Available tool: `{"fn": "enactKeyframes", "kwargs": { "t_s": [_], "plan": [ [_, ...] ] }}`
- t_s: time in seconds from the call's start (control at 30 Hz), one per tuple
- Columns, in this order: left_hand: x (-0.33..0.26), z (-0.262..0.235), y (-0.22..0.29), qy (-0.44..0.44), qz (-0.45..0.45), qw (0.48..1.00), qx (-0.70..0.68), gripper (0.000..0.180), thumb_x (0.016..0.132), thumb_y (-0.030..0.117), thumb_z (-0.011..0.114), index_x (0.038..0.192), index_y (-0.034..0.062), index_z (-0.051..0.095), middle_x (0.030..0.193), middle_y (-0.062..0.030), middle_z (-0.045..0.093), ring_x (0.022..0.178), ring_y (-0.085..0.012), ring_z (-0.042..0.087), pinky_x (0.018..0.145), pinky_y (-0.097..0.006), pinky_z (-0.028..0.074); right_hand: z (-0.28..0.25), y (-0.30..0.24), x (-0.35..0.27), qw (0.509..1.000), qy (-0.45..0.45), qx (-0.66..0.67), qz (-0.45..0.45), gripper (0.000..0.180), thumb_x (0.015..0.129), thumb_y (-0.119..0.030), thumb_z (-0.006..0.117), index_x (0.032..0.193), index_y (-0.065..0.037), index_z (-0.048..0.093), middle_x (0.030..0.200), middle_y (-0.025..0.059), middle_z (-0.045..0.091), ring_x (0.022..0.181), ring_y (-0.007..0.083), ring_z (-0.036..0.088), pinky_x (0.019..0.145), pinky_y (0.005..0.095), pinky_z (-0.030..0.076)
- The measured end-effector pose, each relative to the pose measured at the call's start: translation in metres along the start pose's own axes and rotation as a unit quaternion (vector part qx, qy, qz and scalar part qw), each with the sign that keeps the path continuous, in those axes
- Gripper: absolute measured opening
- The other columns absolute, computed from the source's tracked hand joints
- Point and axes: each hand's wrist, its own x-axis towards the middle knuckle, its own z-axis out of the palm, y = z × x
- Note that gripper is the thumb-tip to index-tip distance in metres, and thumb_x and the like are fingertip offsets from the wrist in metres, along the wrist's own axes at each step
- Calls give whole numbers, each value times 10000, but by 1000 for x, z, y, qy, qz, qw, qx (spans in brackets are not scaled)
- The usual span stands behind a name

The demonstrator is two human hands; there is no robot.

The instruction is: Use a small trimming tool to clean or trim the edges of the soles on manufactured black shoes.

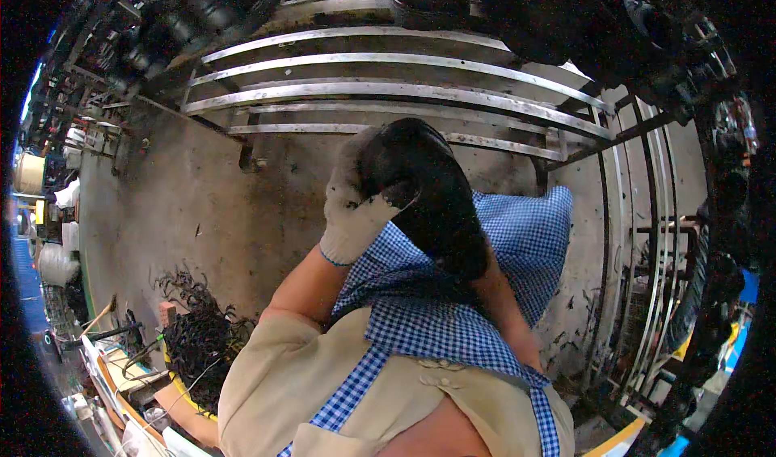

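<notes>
My left hand [352, 206] wears a pale knitted glove, stained black over the fingers. It is closed on the upper left side of a smooth, dark, rounded piece [436, 190], long and somewhat shoe-shaped, whose kind I cannot make out. Its thumb presses on the near face of the piece. My right forearm [508, 299] comes up from the lower right and ends at the lower end of the dark piece. The right hand's fingers are hidden behind or within that black shape. Both hands are held above the blue checked apron [517, 231] on my lap.
A low metal rack with bright bars [347, 92] stands just ahead. More metal rails [656, 190] run along the right. At lower left lies a heap of thin black scraps [202, 340] in a yellow-rimmed container. Dark objects crowd the far side; black bits litter the concrete floor [210, 206].
</notes>
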Motion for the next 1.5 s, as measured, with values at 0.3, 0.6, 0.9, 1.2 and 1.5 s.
{"fn": "enactKeyframes", "kwargs": {
  "t_s": [0.3, 0.6, 0.9, 1.2, 1.5],
  "plan": [
    [27, 2, 19, -246, 85, 958, 121, 579, 730, 261, 749, 1198, -16, 552, 1128, -145, 613, 1029, -219, 594, 914, -340, 463, 30, -143, -9, 832, 66, -345, -428, 193, 802, -41, 687, 993, -67, 688, 905, 56, 644, 652, 117, 581, 576, 236, 463],
    [31, 18, 17, -383, 105, 900, 182, 576, 711, 257, 727, 1196, -4, 560, 1102, -186, 621, 1001, -292, 620, 886, -347, 471, 48, -226, -35, 534, -82, -672, -507, 371, 660, -85, 708, 1029, -90, 675, 944, 75, 611, 675, 182, 639, 504, 276, 508],
    [20, 28, -6, -472, 86, 852, 212, 617, 642, 226, 732, 1214, 72, 562, 1054, -160, 633, 958, -352, 611, 848, -387, 487, 68, -229, -57, 435, -187, -827, -303, 131, 769, -168, 554, 819, -52, 592, 775, 73, 544, 696, 208, 625, 479, 328, 522],
    [14, 23, -20, -473, -3, 867, 158, 620, 658, 262, 739, 1201, 20, 565, 1087, -167, 636, 992, -310, 626, 869, -357, 484, 46, -207, -41, 576, -157, -745, -299, 266, 590, -129, 702, 791, -86, 531, 793, 34, 523, 676, 206, 598, 489, 330, 494],
    [25, 20, -13, -463, -55, 883, 48, 623, 704, 315, 752, 1196, -16, 562, 1098, -138, 636, 1022, -235, 610, 913, -340, 452, 12, -192, -27, 732, -28, -545, -407, 240, 614, -23, 643, 820, -65, 527, 719, 63, 537, 580, 188, 558, 467, 281, 431]
  ]
}}
